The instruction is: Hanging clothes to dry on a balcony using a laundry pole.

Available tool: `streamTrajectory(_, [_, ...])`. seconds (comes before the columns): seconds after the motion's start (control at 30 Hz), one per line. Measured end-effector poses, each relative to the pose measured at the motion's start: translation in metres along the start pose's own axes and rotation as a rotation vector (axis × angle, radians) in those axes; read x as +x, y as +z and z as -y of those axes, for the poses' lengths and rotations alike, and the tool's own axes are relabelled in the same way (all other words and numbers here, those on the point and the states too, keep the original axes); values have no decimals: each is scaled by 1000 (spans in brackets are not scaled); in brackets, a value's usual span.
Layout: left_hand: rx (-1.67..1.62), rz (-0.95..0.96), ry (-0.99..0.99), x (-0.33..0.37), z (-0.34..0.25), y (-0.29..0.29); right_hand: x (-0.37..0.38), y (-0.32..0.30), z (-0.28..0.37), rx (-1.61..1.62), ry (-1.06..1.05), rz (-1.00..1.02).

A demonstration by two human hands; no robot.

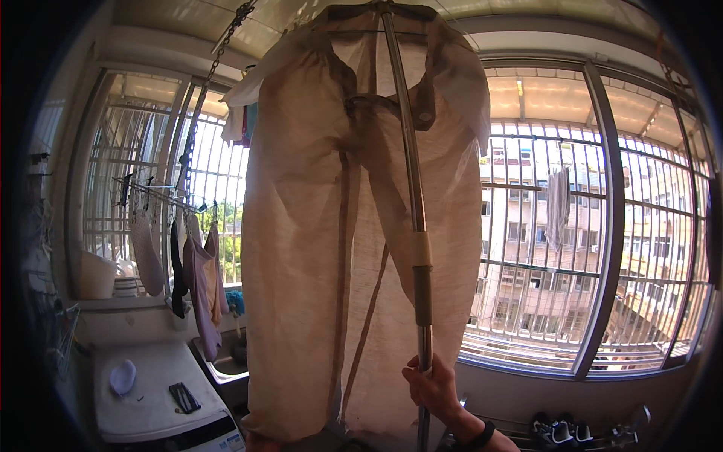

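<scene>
Gripping a long metal pole (413,181) near its lower end, the right hand (431,388) is closed around the shaft, fingers wrapped about it, with a dark band on the wrist below. The pole rises almost upright through the middle of the view, a pale sleeve and a darker one fitted round it just above the hand, and its top reaches the hanger of a pair of loose beige trousers (354,226). These hang full length from above, in front of the barred window (602,226), their legs dropping to near the bottom of the picture. The left hand is out of view.

To the left, small garments (197,279) hang from a clip rack by the window. Below them stands a white washing machine (158,399) with a small white cap and a dark flat object lying on its lid. Shoes (561,431) sit on a low rack under the window at the right.
</scene>
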State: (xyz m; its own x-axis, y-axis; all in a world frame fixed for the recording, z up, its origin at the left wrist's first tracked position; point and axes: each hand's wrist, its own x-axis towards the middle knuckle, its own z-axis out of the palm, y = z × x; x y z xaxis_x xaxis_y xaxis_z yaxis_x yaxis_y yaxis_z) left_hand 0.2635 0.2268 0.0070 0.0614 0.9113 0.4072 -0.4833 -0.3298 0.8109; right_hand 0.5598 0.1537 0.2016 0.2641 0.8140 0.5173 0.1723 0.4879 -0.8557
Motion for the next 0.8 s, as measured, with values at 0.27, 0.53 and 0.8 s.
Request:
streamTrajectory(0.27, [318, -88, -59, -1, -19, 9, -5, -4, -2, -2, 13, -14])
streamTrajectory(0.53, [14, 69, 4, 11, 0, -10, -7, -10, -1, -23, -37, -66])
streamTrajectory(0.8, [-94, 46, -15, 25, -6, -1, -9, -15, 19, -4, -43, -92])
